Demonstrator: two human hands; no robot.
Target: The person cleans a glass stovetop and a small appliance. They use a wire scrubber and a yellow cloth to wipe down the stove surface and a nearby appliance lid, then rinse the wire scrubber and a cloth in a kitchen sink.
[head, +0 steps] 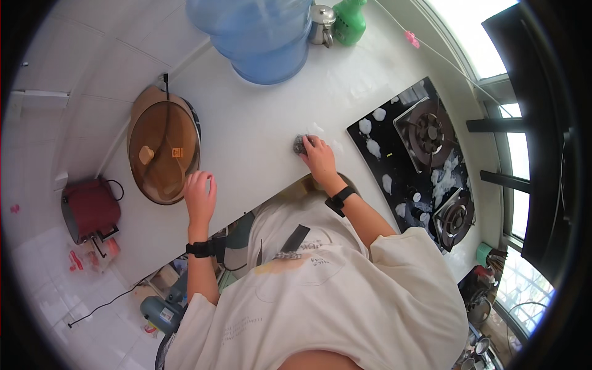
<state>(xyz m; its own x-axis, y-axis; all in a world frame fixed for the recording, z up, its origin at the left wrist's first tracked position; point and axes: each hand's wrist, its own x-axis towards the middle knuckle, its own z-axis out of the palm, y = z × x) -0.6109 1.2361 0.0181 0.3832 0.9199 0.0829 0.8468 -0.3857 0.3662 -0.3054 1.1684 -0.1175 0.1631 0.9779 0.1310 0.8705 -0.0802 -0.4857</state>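
My right hand [319, 158] grips a metal wire scouring pad [302, 144] on the white countertop [259, 134], with thin streaks of foam close by. Near the rim of an oval pan's brown glass lid [162, 185], my left hand [200, 189] is raised with bent fingers and holds nothing that I can see; whether it touches the lid I cannot tell. To the right of my right hand lies a black gas hob [377, 169] with two burners and patches of white foam on its glass.
A large blue water bottle [268, 51] stands at the back, beside a metal pot [322, 25] and a green bottle [350, 23]. A dark red appliance [90, 208] is at the left. Black bars and windows line the right side.
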